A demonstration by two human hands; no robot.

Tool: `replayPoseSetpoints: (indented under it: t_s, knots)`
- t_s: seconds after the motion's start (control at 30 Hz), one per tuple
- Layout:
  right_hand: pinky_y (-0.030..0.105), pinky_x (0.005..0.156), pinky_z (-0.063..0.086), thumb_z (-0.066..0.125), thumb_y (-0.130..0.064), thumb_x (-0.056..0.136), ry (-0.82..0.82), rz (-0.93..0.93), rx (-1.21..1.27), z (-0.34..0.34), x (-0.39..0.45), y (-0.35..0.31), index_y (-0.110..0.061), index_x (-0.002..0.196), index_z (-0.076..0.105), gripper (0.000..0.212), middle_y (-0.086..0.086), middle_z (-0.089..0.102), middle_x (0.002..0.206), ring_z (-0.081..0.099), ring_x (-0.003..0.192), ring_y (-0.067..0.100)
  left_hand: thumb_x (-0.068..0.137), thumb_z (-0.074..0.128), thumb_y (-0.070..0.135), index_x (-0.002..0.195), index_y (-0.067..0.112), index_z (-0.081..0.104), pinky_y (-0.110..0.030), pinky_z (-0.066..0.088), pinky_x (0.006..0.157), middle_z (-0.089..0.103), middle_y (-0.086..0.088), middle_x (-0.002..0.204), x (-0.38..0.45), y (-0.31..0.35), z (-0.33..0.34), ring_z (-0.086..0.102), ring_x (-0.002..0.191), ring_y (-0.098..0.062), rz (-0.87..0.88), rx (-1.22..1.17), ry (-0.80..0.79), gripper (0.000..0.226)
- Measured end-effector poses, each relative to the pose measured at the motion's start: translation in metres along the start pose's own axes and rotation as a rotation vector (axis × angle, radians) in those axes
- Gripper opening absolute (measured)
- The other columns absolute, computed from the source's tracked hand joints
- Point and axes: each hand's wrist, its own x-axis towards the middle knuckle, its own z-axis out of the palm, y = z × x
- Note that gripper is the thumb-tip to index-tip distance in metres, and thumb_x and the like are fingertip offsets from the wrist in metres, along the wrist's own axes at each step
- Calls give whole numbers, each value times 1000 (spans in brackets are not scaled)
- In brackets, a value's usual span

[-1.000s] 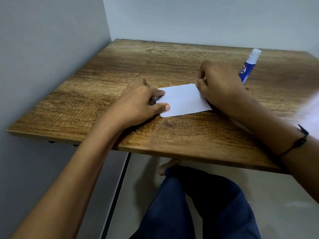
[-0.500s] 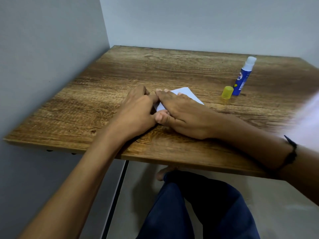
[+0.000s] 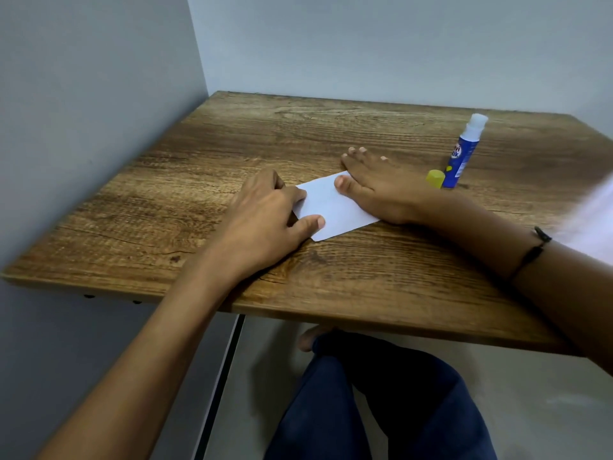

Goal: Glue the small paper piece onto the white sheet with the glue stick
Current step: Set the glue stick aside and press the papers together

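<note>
Right hand (image 3: pixel 381 190) has slid from the paper's left end to its far-right end, fingers now flat and spread, palm pressing down, thumb on the paper. White paper (image 3: pixel 335 207) lies flat mid-worktop (image 3: pixel 365 277), long axis running far-left to near-right. Left hand (image 3: pixel 265 215) pins its left end, thumb and forefinger on the sheet, other fingers curled. Glue stick (image 3: pixel 464 151) stands upright, uncapped, far right; yellow cap (image 3: pixel 435 178) just beside its base.
</note>
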Motion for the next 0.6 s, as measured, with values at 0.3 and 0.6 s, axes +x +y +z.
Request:
replayPoseSetpoints:
  t_s: [0.3, 0.6]
  knots:
    - [48, 93, 36, 36, -63, 84, 264, 184, -205, -5, -10, -18, -8, 120, 52, 68, 21, 49, 128, 40, 121, 35, 84, 50, 42, 116, 11, 49, -39, 32, 95, 50, -11, 127, 31, 12, -1, 39, 117, -29, 30, 82, -72, 44]
    - [50, 93, 43, 50, -34, 87, 202, 248, 173, -14, 6, -15, -9, 109, 54, 33, 14, 59, 116, 48, 113, 35, 83, 45, 17, 122, 6, 46, -41, 32, 95, 44, -20, 128, 78, 45, 32, 34, 122, -35, -23, 100, 11, 41]
